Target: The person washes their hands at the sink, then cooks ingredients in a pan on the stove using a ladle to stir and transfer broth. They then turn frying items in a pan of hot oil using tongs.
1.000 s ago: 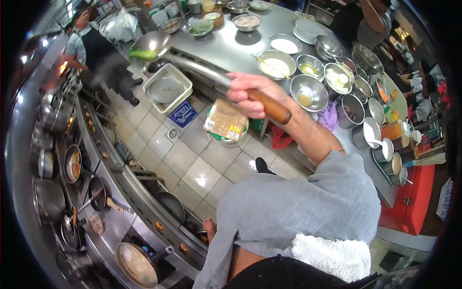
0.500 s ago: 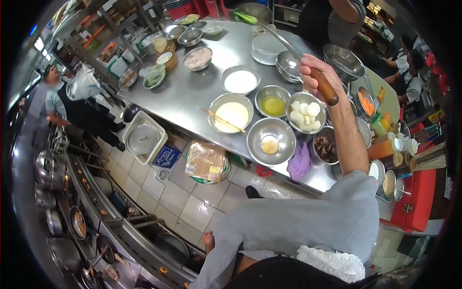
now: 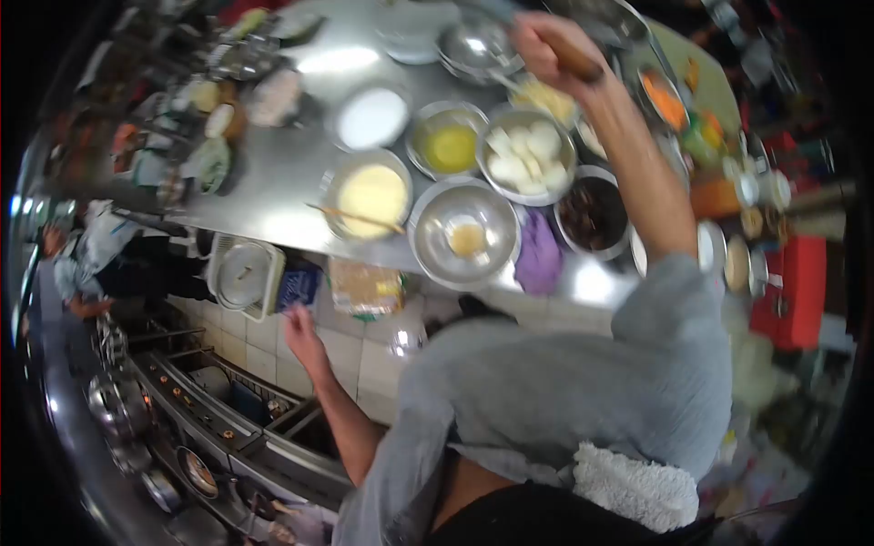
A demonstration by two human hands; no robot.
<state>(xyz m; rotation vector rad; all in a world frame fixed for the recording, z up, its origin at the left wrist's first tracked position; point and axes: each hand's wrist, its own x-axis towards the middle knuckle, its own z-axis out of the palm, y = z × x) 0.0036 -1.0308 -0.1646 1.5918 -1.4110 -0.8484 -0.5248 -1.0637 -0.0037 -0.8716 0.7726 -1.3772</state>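
Note:
My right hand [image 3: 544, 50] is closed around the brown wooden handle [image 3: 577, 64] of a long metal-shafted utensil, held above the steel table. The utensil's far end lies outside the view. Below that hand are a bowl of peeled white pieces [image 3: 528, 156], some yellow strips [image 3: 546, 98] and a bowl of dark pieces [image 3: 594, 214]. My left hand [image 3: 303, 338] hangs over the floor beside the table, fingers curled in, slightly blurred, with nothing visible in it. Nearest to it are a blue box [image 3: 299, 286] and a wrapped package [image 3: 364, 288].
On the steel table [image 3: 273, 196] stand bowls of yellow batter [image 3: 371, 198], yellow liquid [image 3: 450, 146] and white powder [image 3: 371, 118], plus a purple cloth [image 3: 539, 255]. A stove [image 3: 209, 409] with pans runs behind at left. Another person [image 3: 77, 264] stands at far left.
The view has turned and is blurred, so the table items appear shifted left. My left hand has come up into fuller view. My right hand still grips the wooden-handled utensil.

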